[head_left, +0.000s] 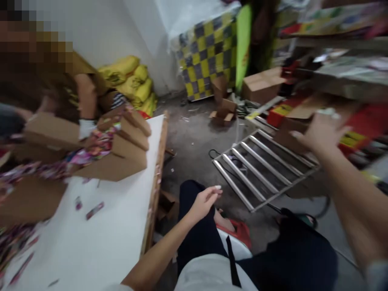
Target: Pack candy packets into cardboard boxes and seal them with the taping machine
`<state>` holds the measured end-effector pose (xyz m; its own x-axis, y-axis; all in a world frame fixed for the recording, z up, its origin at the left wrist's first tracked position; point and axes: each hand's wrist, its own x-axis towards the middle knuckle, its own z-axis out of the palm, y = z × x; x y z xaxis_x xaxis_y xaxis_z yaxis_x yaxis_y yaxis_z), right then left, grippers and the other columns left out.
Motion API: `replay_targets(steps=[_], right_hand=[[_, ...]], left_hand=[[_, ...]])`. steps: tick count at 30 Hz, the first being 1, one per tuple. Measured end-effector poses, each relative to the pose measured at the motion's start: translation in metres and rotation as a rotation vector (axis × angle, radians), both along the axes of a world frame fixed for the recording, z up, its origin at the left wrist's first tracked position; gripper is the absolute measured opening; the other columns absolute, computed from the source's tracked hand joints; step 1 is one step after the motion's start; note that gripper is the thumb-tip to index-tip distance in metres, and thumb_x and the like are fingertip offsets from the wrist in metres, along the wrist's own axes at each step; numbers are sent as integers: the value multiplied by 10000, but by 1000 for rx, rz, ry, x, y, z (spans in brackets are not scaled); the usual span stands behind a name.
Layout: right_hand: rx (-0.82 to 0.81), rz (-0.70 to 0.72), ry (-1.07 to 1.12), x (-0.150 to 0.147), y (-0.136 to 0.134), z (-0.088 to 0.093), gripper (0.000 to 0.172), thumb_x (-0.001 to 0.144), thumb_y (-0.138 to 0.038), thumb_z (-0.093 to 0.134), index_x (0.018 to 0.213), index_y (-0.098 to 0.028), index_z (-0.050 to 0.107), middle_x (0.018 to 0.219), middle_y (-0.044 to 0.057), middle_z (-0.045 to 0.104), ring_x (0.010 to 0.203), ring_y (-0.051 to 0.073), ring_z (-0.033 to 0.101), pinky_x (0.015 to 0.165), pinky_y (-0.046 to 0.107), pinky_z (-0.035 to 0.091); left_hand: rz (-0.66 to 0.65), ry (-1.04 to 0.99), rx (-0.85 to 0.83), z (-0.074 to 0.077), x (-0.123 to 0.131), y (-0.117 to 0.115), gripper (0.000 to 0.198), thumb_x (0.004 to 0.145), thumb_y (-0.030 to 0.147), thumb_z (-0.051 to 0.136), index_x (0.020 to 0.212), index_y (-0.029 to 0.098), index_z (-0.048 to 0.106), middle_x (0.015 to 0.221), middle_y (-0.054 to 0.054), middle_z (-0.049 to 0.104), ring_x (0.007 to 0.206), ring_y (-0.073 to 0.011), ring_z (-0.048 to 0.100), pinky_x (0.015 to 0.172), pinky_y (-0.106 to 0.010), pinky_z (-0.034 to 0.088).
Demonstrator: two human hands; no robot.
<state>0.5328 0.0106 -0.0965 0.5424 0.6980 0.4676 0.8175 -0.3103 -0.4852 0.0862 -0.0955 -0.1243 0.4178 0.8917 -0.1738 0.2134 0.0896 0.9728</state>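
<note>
Head view: cardboard box (286, 135) sits just beyond the right hand (323, 131) (blurred).

1. One head-worn camera looks forward and steeply down over the wearer's lap to the floor (194, 137).
2. Close in: white tabletop (115, 226) lower left, left hand (206, 200) centre, right hand (321, 129) far right.
3. Farther off: metal rack (260, 169) ahead, checked cloth (206, 56) at top; frame blurred.
</note>
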Motion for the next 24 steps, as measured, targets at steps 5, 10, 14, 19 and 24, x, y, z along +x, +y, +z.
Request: replay_targets(steps=[5,10,14,19,24], right_hand=[[20,342,79,-159,2,-22,852,895,-806,481,1364,-124,682,1288,387,641,1292,534,594,1013,797,388],[-78,1059,145,-405,-4,21,314,951,-331,596,1200,-219,752,1174,139,758,1107,285,741,981,451,618],[-5,1273,141,-546,19,101,564,918,-275,695,1454,-148,575,1486,174,571,1372,275,569,1143,390,504],[27,1241,57,-629,62,150,540,941,-300,689,1449,-190,545,1662,166,333,1527,365,318,1171,544,442],[15,1284,-16,-623,70,127,260,999,-168,482,1187,-190,659,1682,110,332,1375,303,516,1051,477,541]], left_hand=[[855,129,344,29,-159,-31,297,934,453,608,1120,222,613,1235,-121,690,1156,-263,695,1011,-453,591],[1431,-1,550,41,-292,-4,279,861,232,612,1087,230,446,1245,-74,591,1075,-151,653,854,-280,586],[1607,-96,388,46,-359,31,301,814,124,583,998,245,378,1174,-20,533,1023,-106,617,842,-260,565],[1605,-130,225,28,-387,59,215,850,154,554,935,243,377,1012,11,493,873,-93,589,747,-232,551],[1552,-177,38,9,-401,73,78,944,236,528,931,204,458,917,5,505,726,-91,557,669,-239,551]])
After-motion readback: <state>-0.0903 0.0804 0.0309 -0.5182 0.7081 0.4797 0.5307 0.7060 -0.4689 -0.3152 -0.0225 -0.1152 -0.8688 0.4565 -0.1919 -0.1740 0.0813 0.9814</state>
